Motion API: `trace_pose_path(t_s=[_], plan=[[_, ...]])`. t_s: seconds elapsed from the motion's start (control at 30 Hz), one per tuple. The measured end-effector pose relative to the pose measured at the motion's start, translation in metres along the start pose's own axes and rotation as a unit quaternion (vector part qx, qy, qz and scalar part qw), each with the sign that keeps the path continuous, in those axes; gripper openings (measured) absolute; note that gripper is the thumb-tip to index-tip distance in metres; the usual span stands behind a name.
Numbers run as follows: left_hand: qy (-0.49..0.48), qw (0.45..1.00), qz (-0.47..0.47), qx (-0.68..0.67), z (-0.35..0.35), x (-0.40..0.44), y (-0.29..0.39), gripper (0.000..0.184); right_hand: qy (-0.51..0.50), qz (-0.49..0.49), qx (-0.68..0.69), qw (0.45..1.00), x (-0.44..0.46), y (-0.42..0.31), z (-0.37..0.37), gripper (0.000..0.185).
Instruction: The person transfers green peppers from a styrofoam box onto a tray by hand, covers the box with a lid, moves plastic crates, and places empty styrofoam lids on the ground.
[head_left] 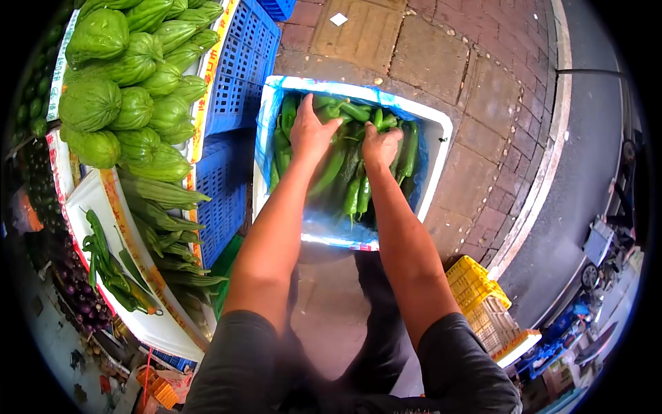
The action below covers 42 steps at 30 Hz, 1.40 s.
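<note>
Long green peppers (332, 168) fill a white foam box (436, 148) lined with blue plastic film (263, 131). At the far left of the box, my left hand (312, 134) lies on the peppers, its thumb spread from the fingers. My right hand (381, 146) is closer to the box's right side, fingers bent around green peppers. Its fingertips are partly hidden among the pods. Several peppers near the middle look blurred.
Chayotes (93, 105) and ridged gourds (162, 193) are heaped on the stall at left, beside blue crates (241, 69). A white foam tray (155, 328) holds more green peppers. A yellow crate (476, 283) stands at right, near the kerb (534, 214).
</note>
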<state>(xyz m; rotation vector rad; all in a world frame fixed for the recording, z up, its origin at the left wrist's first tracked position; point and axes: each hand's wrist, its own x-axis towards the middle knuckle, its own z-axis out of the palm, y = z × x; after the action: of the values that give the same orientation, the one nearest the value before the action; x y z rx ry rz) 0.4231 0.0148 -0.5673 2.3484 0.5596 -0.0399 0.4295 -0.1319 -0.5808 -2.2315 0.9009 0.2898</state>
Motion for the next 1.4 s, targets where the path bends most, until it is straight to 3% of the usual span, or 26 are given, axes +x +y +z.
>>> trace_pose_path(t_s=[0.17, 0.3, 0.4, 0.5, 0.57, 0.63, 0.77, 0.83, 0.9, 0.97, 1.03, 1.07, 1.17, 1.3, 1.4], plan=[[-0.044, 0.995, -0.001, 0.085, -0.002, -0.005, 0.020, 0.087, 0.033, 0.025, 0.064, 0.997, 0.004, 0.002, 0.008, 0.074], [-0.058, 0.982, 0.095, 0.152, 0.000, -0.015, 0.008, 0.080, 0.052, 0.087, 0.167, 0.981, 0.009, 0.008, 0.024, 0.080], [-0.050, 0.986, 0.112, 0.113, 0.005, -0.009, 0.000, 0.070, -0.020, 0.134, 0.244, 0.960, 0.023, 0.020, 0.042, 0.084], [-0.053, 0.984, 0.144, 0.091, 0.005, -0.012, 0.000, 0.063, 0.020, 0.190, 0.201, 0.961, 0.012, -0.010, 0.029, 0.086], [-0.045, 0.985, 0.155, 0.064, 0.010, -0.019, 0.004, 0.053, -0.001, 0.181, 0.209, 0.961, 0.020, -0.001, 0.038, 0.083], [-0.057, 0.989, 0.137, 0.004, 0.009, -0.025, 0.002, 0.056, -0.024, 0.179, 0.223, 0.958, 0.030, 0.009, 0.043, 0.079], [-0.049, 0.990, 0.133, -0.019, 0.013, -0.054, -0.002, 0.048, -0.179, 0.219, 0.478, 0.832, 0.039, 0.025, 0.034, 0.053], [-0.056, 0.992, 0.110, -0.032, 0.013, -0.072, 0.000, 0.051, -0.201, 0.223, 0.422, 0.855, 0.035, 0.020, 0.022, 0.045], [-0.033, 0.993, 0.088, -0.066, 0.018, -0.081, 0.000, 0.060, -0.218, 0.140, 0.350, 0.900, 0.026, 0.014, 0.008, 0.044], [0.012, 0.990, 0.084, -0.109, 0.017, -0.088, -0.003, 0.064, -0.242, 0.105, 0.419, 0.869, 0.022, 0.023, 0.007, 0.030], [-0.031, 0.992, 0.072, -0.100, 0.010, -0.094, -0.007, 0.064, -0.276, 0.070, 0.450, 0.847, 0.016, 0.028, -0.006, 0.024], [-0.034, 0.992, 0.072, -0.102, 0.007, -0.096, -0.007, 0.064, -0.255, 0.096, 0.445, 0.853, 0.013, 0.028, -0.013, 0.021], [0.001, 0.988, 0.083, -0.129, -0.004, -0.095, -0.011, 0.057, -0.310, 0.141, 0.489, 0.803, 0.012, 0.034, -0.027, 0.019], [0.034, 0.981, 0.020, -0.191, -0.045, -0.088, -0.004, 0.043, -0.278, 0.028, 0.431, 0.858, 0.008, 0.051, -0.050, 0.018], [0.050, 0.981, -0.002, -0.189, -0.075, -0.082, 0.002, 0.035, -0.185, 0.005, 0.371, 0.910, -0.009, 0.061, -0.074, 0.020]])
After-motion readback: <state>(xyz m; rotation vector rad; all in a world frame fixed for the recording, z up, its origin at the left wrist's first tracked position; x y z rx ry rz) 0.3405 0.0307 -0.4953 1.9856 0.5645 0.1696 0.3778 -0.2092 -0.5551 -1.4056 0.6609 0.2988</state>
